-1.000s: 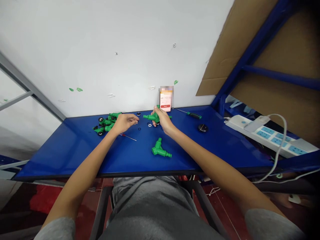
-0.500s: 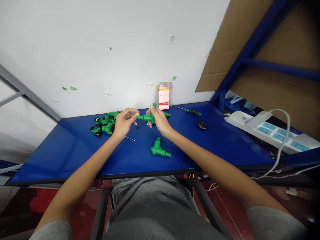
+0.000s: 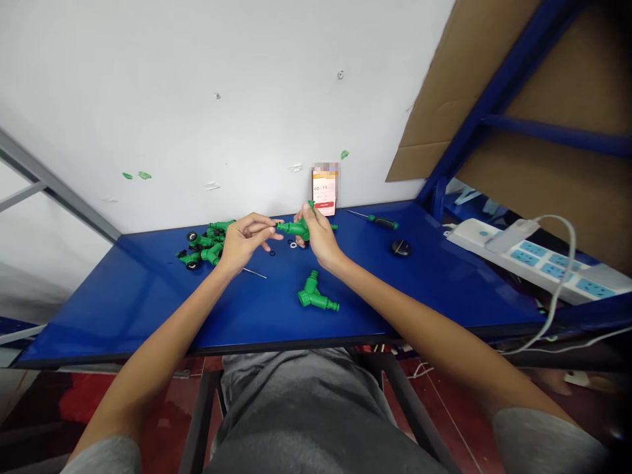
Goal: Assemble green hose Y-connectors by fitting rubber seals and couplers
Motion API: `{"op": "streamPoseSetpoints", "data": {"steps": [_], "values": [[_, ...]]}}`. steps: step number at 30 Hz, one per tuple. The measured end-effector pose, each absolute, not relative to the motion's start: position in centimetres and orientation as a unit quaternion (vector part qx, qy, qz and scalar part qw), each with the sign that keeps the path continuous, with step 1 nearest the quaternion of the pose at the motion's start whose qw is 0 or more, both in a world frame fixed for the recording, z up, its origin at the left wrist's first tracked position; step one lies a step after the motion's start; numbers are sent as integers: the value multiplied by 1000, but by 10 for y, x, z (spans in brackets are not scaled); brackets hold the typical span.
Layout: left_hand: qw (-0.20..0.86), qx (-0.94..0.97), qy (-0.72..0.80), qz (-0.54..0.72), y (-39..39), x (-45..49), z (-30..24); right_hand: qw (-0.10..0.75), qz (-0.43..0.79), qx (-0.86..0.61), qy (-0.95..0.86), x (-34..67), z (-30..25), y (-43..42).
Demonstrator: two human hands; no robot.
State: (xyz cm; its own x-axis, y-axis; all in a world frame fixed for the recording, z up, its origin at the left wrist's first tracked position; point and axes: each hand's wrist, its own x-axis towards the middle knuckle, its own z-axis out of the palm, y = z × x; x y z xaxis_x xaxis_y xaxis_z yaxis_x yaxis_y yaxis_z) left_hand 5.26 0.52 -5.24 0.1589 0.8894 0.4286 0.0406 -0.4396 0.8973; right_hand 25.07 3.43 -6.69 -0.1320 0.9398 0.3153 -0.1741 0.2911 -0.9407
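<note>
My right hand [image 3: 323, 242] is closed around a green plastic Y-shaped hose connector [image 3: 295, 228], its narrow ribbed end pointing left. My left hand [image 3: 241, 245] has thumb and fingers pinched together right at that end; a dark spot shows there, too small to name. Beneath the hands, a white ring [image 3: 293, 245] and a small black O-ring [image 3: 272, 253] lie on the blue table [image 3: 395, 289]. A second green Y-shaped connector [image 3: 316, 293] rests nearer the front edge. Left of my left hand is a pile of green connectors [image 3: 212, 253], some with black ends.
A thin metal pick [image 3: 255, 272] lies by my left wrist. Against the wall leans a phone [image 3: 324, 191] showing a timer. Toward the right are a green-and-black screwdriver [image 3: 382, 222], a round black object [image 3: 401, 247] and a white power strip [image 3: 538, 260] with a cable.
The held connector and my right hand have shifted slightly right and up. The white ring beneath has come into clearer view. My left fingers stay at the connector's end.
</note>
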Motion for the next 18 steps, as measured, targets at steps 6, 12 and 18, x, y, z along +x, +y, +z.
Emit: {"op": "streamPoseSetpoints", "data": {"steps": [6, 12, 18], "values": [[379, 657, 349, 550, 3, 56, -54, 579, 454, -354, -578, 251, -66, 34], [373, 633, 357, 578, 6, 60, -60, 577, 435, -355, -592, 251, -69, 32], [375, 647, 314, 585, 3, 62, -63, 587, 421, -367, -586, 249, -66, 28]]}}
